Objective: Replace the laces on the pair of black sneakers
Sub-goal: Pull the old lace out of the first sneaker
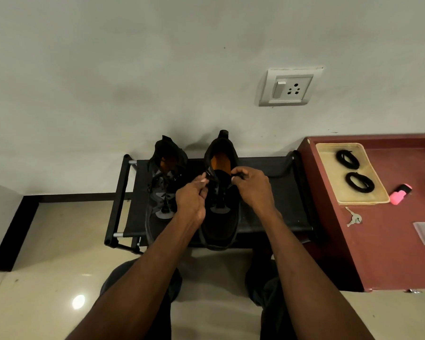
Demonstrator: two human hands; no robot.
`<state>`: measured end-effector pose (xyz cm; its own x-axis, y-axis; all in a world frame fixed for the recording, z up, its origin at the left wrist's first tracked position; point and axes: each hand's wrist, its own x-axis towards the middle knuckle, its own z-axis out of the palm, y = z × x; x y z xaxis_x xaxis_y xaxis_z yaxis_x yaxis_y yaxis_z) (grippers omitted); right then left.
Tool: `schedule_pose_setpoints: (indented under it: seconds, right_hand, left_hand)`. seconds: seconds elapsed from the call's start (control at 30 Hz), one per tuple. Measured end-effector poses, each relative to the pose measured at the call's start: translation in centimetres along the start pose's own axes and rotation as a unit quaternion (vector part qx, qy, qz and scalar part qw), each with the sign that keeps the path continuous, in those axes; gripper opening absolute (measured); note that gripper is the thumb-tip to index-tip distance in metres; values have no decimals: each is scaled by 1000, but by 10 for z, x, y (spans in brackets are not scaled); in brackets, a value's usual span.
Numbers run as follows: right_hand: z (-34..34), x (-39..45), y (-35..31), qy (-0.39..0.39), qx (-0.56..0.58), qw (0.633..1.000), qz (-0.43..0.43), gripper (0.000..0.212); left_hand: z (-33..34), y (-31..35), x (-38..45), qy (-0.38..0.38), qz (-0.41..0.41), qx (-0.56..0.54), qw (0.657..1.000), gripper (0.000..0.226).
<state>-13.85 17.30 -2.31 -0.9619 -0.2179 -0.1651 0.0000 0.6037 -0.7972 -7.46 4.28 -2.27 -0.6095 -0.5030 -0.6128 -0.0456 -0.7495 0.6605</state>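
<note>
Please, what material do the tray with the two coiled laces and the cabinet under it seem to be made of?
The tray looks like pale yellowish plastic, slightly translucent with a smooth raised rim. The cabinet appears to be reddish-brown laminated or painted wood: flat, matt, with scuffs. Neither is certain.

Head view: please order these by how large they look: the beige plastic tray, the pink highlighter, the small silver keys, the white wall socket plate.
1. Beige plastic tray
2. White wall socket plate
3. Pink highlighter and small silver keys: they look alike, so not ranked.

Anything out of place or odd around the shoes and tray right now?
Nothing serious. A loose lace from the right sneaker droops over the rack's front edge. Both coiled laces sit neatly in the tray.
</note>
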Motion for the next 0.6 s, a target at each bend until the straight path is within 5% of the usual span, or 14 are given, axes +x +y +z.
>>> schedule_pose_setpoints:
  seconds: [0.07,0.17,0.3,0.37,0.43,0.5,0.6]
  right_hand:
    - [1,-1,-1,-2,-19,1000,-10,17]
    - [-1,0,-1,-7,-27,999,-17,18]
    - [-2,2,0,-12,-41,999,-21,22]
    - [-1,2,0,-14,-52,998,-25,22]
    - [0,3,0,-16,-60,998,-27,22]
    - [0,4,0,-14,-61,998,-28,22]
    - [1,3,-2,-14,-55,998,-25,22]
  left_hand:
    - [-1,-4,2,33,-27,-44,998,17]
    - [-2,1,-3,20,111,199,974,11]
    - [-2,3,1,-108,377,522,757,27]
    - [-5,-3,7,-181,402,628,641,25]
    - [-7,-8,11,-207,388,692,572,23]
    - [-8,-6,13,-211,386,682,584,21]
    - [-8,6,15,-235,322,593,700,14]
